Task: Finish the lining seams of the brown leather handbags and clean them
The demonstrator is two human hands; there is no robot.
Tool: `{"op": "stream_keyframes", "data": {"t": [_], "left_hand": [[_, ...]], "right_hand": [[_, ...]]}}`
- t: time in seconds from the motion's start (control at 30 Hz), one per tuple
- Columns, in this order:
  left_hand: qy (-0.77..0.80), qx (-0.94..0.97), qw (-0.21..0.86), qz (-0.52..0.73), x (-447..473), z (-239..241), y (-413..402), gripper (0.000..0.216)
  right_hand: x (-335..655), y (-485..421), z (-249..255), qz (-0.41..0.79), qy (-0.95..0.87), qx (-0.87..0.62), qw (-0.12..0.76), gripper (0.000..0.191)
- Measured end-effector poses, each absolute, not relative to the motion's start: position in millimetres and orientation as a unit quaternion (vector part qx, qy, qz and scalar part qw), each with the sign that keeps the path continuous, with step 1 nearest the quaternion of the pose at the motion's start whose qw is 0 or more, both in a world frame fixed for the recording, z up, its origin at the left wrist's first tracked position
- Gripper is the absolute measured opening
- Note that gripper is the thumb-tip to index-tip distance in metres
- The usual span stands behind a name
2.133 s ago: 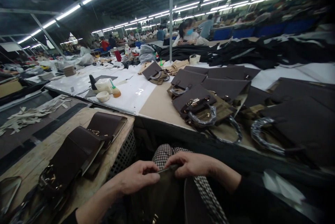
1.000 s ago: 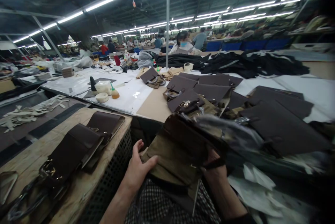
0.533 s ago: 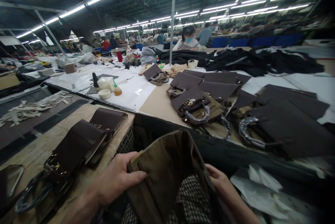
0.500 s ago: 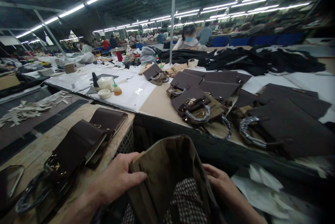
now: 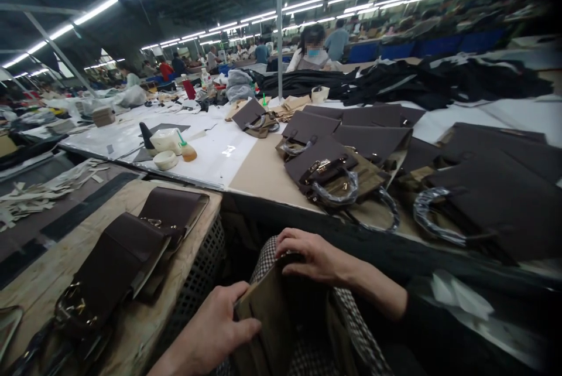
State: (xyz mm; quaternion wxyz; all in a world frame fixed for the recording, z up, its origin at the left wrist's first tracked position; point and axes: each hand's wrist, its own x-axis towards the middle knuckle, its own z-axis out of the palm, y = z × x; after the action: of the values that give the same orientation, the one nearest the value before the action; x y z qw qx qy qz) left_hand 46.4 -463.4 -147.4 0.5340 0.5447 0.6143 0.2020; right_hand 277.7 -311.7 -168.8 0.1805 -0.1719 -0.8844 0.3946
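Bag (image 5: pixel 267 332) mouth-up, lengthwise toward table (image 5: pixel 263 172)

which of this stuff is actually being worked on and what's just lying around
In hand: olive bag, gripped by left hand and right hand.
Lying about: brown bags, wrapped-handle bags, small bottle, pale scraps.

No text, label or number is legible anywhere.

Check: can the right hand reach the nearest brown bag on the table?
Probably yes: the brown bag lies near the table edge, just beyond the right hand, nothing between; that hand holds the olive fabric.
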Motion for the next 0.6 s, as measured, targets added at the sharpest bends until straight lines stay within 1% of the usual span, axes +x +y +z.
{"op": "stream_keyframes", "data": {"t": [0.17,0.37,0.47,0.6], "left_hand": [[0.628,0.515,0.545,0.208,39.1,-154.5,-463.9,0.023],[0.630,0.529,0.538,0.186,33.5,-157.7,-460.2,0.018],[0.636,0.518,0.540,0.190,31.9,-162.1,-457.9,0.018],[0.659,0.494,0.522,0.219,29.9,-165.7,-456.8,0.022]], "right_hand": [[269.4,-303.3,-173.9,0.351,-0.897,-0.231,0.136,0.026],[271.4,-302.7,-179.1,0.378,-0.875,-0.271,0.132,0.019],[273.5,-303.0,-180.3,0.404,-0.865,-0.263,0.142,0.018],[279.6,-307.0,-175.5,0.435,-0.866,-0.188,0.160,0.020]]}}
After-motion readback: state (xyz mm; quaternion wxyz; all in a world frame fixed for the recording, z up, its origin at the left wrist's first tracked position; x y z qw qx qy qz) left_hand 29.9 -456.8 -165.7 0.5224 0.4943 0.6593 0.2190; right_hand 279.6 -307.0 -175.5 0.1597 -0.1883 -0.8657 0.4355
